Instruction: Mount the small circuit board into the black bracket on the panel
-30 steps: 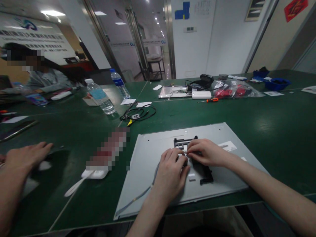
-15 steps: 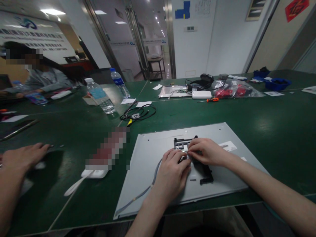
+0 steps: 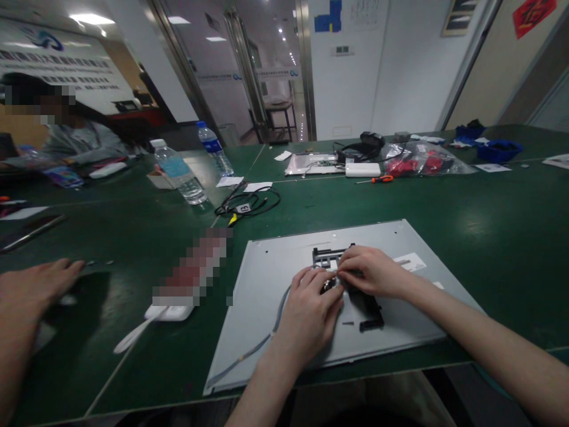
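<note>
A flat light-grey metal panel (image 3: 246, 284) lies before me, near the table's front edge. On its middle sits a black plastic bracket (image 3: 371, 319), partly covered by my hands. My left hand (image 3: 311, 302) rests over the bracket's left side, its fingers bent together at a small part they hide. Close against it, my right hand (image 3: 373, 273) pinches at the same spot from the right; what lies between its fingertips is too small to make out. A grey ribbon-like cable (image 3: 244, 357) runs from under my left hand to the panel's near left corner. White labels (image 3: 412, 262) show beyond my right wrist.
Left of the panel lies a blurred-out phone-like object over a white case with a strap (image 3: 133, 337). Another person's hand (image 3: 40, 284) is at far left. Behind stand water bottles (image 3: 178, 172), a coiled black cable (image 3: 249, 204), an orange-handled screwdriver (image 3: 383, 178) and a plastic bag (image 3: 427, 160).
My hands stay at the same spot on the bracket, with only slight finger movement. The other person's hand at the left has shifted slightly left.
</note>
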A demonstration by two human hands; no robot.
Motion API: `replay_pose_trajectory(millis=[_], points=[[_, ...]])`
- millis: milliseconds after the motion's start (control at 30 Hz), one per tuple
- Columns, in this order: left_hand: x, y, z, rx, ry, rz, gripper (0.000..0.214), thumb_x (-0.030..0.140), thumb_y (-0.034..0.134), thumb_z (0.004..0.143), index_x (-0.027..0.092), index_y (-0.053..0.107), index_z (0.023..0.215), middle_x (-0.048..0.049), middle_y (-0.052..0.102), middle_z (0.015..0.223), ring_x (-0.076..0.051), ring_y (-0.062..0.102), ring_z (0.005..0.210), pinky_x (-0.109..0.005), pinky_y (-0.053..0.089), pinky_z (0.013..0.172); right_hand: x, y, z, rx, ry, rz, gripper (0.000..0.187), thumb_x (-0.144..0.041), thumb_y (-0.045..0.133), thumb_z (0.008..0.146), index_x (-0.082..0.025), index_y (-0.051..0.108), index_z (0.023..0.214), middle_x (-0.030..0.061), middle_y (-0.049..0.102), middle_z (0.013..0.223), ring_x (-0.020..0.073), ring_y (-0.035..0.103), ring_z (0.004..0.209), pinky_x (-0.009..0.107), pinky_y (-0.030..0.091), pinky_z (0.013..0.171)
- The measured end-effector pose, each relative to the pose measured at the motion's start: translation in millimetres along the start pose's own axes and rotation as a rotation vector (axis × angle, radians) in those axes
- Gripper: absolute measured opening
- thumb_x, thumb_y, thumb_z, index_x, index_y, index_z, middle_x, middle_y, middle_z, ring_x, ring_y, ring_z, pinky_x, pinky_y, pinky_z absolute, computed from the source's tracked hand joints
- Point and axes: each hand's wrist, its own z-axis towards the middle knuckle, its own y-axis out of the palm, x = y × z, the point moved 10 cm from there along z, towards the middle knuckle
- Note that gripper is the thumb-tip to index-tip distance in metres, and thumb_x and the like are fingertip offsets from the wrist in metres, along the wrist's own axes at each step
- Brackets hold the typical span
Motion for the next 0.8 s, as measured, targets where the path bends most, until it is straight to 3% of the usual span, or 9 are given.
replay_pose_trajectory(millis=[200,800], points=[[-1.7,-1.8,-1.1,0.014,-0.016,-0.001,0.019,0.019,0.054,0.086,0.023,0.064,0.101,-0.0079,0.051,0.126,-0.027,0.044,0.118,-0.049,0.037,0.098,3.1,-3.4,0.3,0.029,0.041,-0.008,0.013,-0.019,0.053,0.086,-0.019,0.063,0.094,0.0058,0.066,0.089,0.0172,0.058,0.084,0.029,0.044,0.074],[-2.6,-3.3,-0.9,0.018,-0.040,-0.008,0.022,0.013,0.060,0.079,0.021,0.062,0.100,-0.0075,0.053,0.119,-0.027,0.046,0.115,-0.050,0.037,0.099,15.0,4.9,0.7,0.009,0.114,0.002,0.020,-0.011,0.051,0.083,-0.022,0.049,0.100,0.0030,0.065,0.087,0.0159,0.058,0.077,0.026,0.042,0.067]])
